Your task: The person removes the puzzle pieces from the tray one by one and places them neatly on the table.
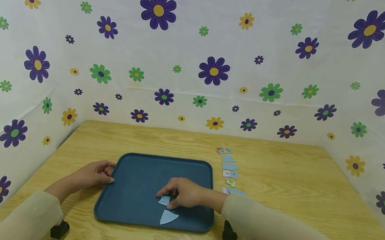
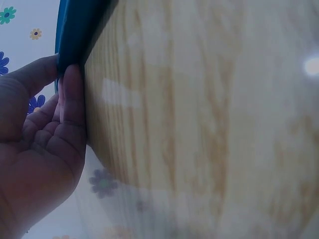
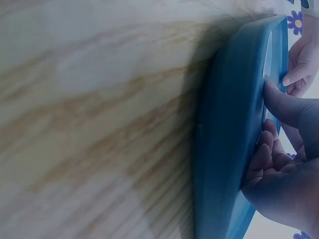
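Note:
A dark blue tray lies on the wooden table. My left hand is at its left edge, and in the left wrist view the thumb and fingers hold the rim. Over the tray, my right hand has thumb and index finger at opposite sides of a small light blue puzzle piece with a dark mark on it. Just below it, a light blue fan-shaped piece lies flat, apart from the hand. The right wrist view shows the tray's side wall, which hides the pieces.
Right of the tray, several puzzle pieces form a column on the table: a colourful one at the far end, light blue ones, and a partly hidden one near the right forearm. A flowered white cloth surrounds the table's back and sides.

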`<state>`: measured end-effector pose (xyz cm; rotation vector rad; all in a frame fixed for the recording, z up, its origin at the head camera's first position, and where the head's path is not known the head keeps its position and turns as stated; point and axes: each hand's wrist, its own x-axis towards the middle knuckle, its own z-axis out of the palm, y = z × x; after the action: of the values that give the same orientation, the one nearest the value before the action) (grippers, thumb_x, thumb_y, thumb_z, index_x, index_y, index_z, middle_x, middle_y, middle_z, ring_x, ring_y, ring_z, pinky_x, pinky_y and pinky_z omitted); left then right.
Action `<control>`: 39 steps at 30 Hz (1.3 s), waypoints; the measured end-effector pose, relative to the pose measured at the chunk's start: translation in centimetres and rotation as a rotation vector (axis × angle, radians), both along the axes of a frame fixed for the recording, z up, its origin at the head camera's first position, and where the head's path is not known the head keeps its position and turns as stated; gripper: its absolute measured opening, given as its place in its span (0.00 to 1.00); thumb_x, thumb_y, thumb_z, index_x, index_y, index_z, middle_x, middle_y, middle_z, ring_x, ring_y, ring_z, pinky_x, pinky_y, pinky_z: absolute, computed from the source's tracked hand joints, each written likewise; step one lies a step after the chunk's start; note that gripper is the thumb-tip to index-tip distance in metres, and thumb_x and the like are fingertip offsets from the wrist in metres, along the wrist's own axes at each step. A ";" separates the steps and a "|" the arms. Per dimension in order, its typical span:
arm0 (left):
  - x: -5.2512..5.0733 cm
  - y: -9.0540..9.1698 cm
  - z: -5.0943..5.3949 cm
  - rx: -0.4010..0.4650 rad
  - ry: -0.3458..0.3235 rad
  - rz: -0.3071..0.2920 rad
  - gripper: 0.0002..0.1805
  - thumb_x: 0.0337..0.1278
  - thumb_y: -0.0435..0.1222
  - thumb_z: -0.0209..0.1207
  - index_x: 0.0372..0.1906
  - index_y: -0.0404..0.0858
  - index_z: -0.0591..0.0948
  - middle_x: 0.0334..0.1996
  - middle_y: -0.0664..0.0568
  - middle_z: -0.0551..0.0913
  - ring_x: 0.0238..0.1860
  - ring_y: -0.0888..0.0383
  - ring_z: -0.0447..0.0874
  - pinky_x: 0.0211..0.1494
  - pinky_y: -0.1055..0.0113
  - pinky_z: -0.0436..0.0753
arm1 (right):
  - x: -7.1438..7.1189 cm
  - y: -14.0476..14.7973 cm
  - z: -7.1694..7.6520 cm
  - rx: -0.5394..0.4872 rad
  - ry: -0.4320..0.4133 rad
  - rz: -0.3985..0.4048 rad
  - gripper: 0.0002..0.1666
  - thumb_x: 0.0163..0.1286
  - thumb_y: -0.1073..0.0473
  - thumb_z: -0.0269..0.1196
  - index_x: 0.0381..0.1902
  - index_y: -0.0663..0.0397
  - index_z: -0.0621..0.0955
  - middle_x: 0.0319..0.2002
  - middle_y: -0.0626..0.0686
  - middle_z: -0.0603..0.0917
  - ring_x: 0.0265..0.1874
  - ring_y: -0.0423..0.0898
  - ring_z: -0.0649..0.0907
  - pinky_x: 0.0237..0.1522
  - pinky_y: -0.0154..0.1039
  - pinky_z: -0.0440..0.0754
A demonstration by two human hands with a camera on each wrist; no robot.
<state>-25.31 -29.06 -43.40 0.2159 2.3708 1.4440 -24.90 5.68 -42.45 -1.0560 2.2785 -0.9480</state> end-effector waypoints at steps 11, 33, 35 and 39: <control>0.0 0.0 0.0 -0.003 -0.003 0.006 0.33 0.61 0.30 0.62 0.67 0.23 0.62 0.38 0.45 0.71 0.36 0.53 0.73 0.37 0.61 0.79 | 0.0 0.0 0.1 0.023 0.005 -0.011 0.20 0.58 0.65 0.72 0.49 0.45 0.86 0.41 0.41 0.76 0.37 0.39 0.74 0.41 0.32 0.73; 0.2 -0.1 -0.5 -0.006 -0.004 0.014 0.33 0.62 0.30 0.61 0.67 0.23 0.61 0.38 0.44 0.71 0.36 0.52 0.74 0.37 0.61 0.80 | 0.4 0.1 0.4 0.017 0.025 -0.020 0.14 0.60 0.65 0.70 0.43 0.48 0.86 0.41 0.42 0.77 0.36 0.39 0.74 0.42 0.33 0.73; 0.2 -0.1 -0.5 -0.008 -0.001 0.013 0.33 0.62 0.30 0.61 0.67 0.23 0.62 0.38 0.44 0.71 0.37 0.52 0.74 0.37 0.61 0.80 | 0.4 0.2 0.6 0.012 0.009 -0.033 0.14 0.60 0.65 0.70 0.44 0.48 0.85 0.43 0.43 0.77 0.36 0.39 0.74 0.41 0.33 0.74; 0.0 -0.1 -0.5 -0.009 0.005 0.013 0.33 0.62 0.31 0.62 0.67 0.24 0.62 0.39 0.44 0.71 0.37 0.52 0.74 0.38 0.61 0.80 | 0.4 0.5 0.9 -0.001 -0.002 -0.042 0.14 0.62 0.64 0.69 0.46 0.48 0.85 0.43 0.44 0.77 0.34 0.39 0.74 0.40 0.34 0.74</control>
<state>-25.29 -29.16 -43.85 0.2019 2.3865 1.4395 -24.55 6.15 -41.51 -1.0109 2.3071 -0.9665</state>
